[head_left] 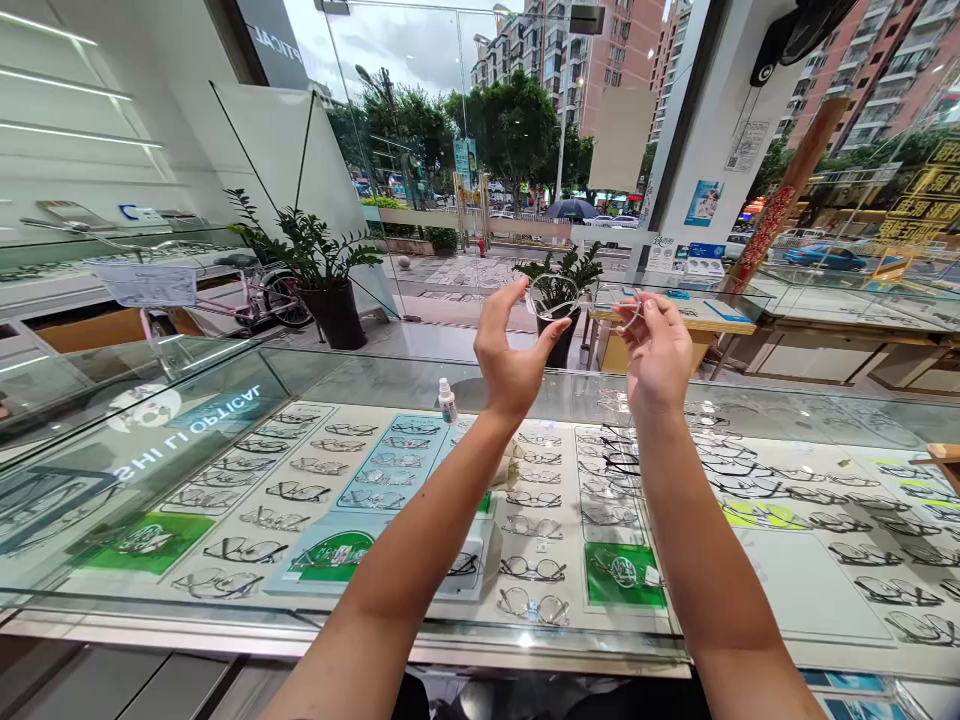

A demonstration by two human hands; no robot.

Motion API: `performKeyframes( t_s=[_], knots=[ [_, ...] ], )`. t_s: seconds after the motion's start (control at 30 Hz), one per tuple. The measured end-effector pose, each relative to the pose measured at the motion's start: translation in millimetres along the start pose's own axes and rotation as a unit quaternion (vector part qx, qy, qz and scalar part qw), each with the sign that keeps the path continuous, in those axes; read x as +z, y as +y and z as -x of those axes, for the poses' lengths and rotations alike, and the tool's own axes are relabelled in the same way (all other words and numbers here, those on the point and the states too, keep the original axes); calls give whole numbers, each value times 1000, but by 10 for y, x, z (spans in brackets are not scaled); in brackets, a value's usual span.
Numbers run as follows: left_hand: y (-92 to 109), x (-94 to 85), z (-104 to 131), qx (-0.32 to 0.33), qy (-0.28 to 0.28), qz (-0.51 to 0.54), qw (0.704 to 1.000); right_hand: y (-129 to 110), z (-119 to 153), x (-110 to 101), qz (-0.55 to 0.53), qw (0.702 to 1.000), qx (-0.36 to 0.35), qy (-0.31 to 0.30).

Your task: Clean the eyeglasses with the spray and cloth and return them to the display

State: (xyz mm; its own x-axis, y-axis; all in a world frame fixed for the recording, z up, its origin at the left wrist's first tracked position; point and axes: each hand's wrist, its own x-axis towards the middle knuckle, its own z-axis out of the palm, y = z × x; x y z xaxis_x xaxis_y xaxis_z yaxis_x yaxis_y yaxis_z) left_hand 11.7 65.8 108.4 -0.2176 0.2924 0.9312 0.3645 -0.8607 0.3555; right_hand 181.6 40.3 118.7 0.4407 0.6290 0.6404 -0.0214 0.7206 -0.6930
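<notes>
Raised above the glass counter is a pair of eyeglasses (553, 296) with thin, clear or pale rims. My left hand (508, 352) holds one side, thumb and forefinger curved around the edge of that lens. On the other side, my right hand (660, 348) pinches the frame, its fingers closed over part of the far rim. Exactly where the temples lie is hard to make out against the background. Below my left hand, a small white bottle (447, 402) stands upright on the counter top.
Rows of eyeglasses fill the glass display counter (360, 385), some on green cards (600, 592). Beyond it are a potted plant (335, 312), a bicycle (247, 290), glass doors to the street, and a wooden table (690, 318) at the right.
</notes>
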Motion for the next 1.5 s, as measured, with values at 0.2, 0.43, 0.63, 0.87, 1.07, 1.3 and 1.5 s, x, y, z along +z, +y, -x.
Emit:
performKeyframes(
  t_s=[0.2,0.43,0.63,0.87,1.07,1.3,1.5],
  knots=[
    [-24,9,8,-11,-16,10,1000,69,-40,-63,73,995,-55,-49],
    [-73,-134,-152,64,-119,2,991,-182,-92,-225,203,968,-84,-121],
    [-9,-222,-242,115,-197,-14,973,-266,-96,-263,242,940,-93,-220],
    [33,-259,-266,117,-227,-5,967,-282,-126,-321,243,933,-78,-254],
    [65,-243,-244,57,-256,91,961,-245,-142,-348,201,937,-34,-283],
    [9,-198,-202,-6,-280,192,941,-214,-114,-364,84,931,121,-335],
    [-13,-134,-158,-14,-271,158,949,-165,-103,-307,71,946,126,-291]
  ],
)
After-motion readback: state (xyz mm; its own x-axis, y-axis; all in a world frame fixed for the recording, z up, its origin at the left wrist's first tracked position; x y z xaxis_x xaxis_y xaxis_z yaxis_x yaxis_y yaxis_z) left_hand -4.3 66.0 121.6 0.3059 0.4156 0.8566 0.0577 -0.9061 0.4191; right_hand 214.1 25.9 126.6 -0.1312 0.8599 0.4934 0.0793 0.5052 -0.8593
